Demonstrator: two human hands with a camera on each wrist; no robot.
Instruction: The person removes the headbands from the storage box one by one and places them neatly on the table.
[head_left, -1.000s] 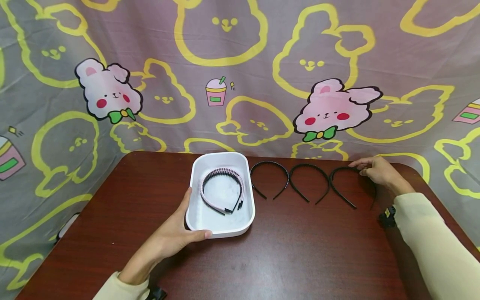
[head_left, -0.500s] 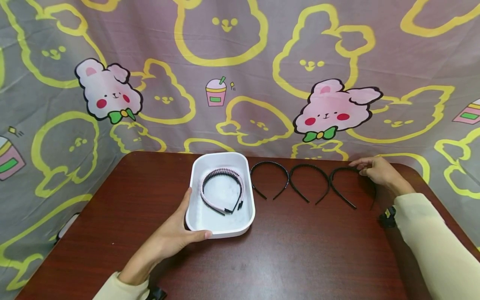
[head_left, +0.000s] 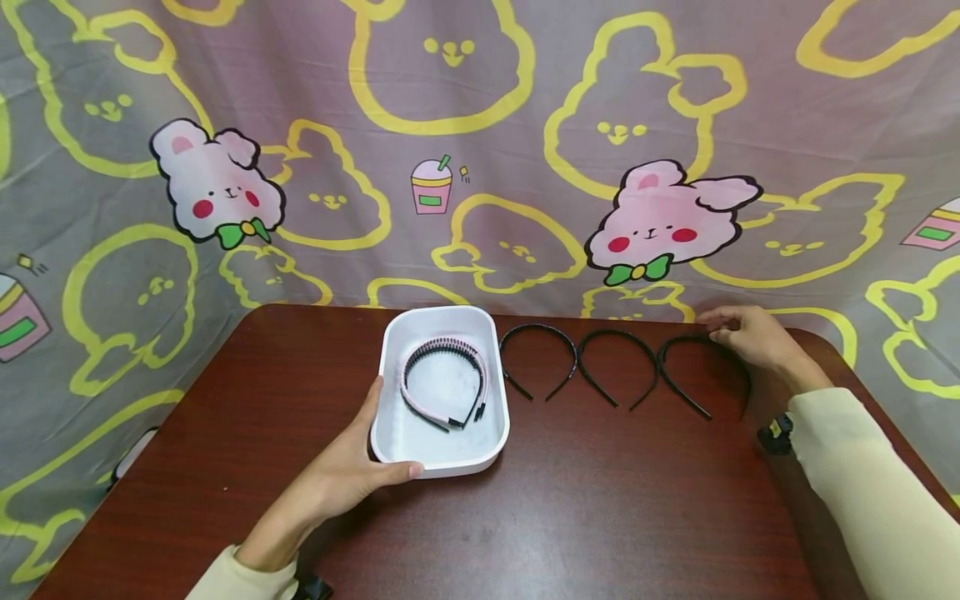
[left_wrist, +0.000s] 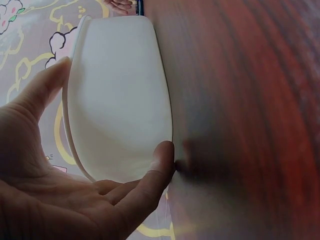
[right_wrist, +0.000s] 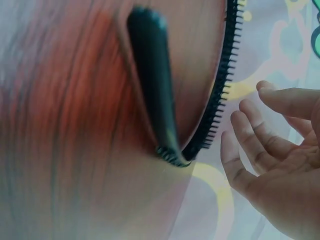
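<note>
My left hand (head_left: 337, 475) holds the near left corner of a white plastic tray (head_left: 497, 392). Its thumb lies on the near rim, and its fingers reach along the left side. Inside the tray lie a pale pink headband (head_left: 406, 385) and a black toothed headband (head_left: 444, 353), nested together. My right hand (head_left: 759, 337) hovers at the top of the rightmost black headband (head_left: 684, 394), hiding a bit of its arch. In the right wrist view, the loosely bent fingers (right_wrist: 245, 140) stand apart from that headband's comb-like teeth, holding nothing.
Two more black headbands, a middle one (head_left: 599, 388) and a left one (head_left: 518, 385), lie in a row between the tray and the right hand. The dark red-brown table (head_left: 600, 517) meets a patterned cloth (head_left: 510, 167) at the back.
The right hand has shifted slightly up and its fingers have come off the rightmost headband, which lies in the same place. The left hand and tray have stayed put.
</note>
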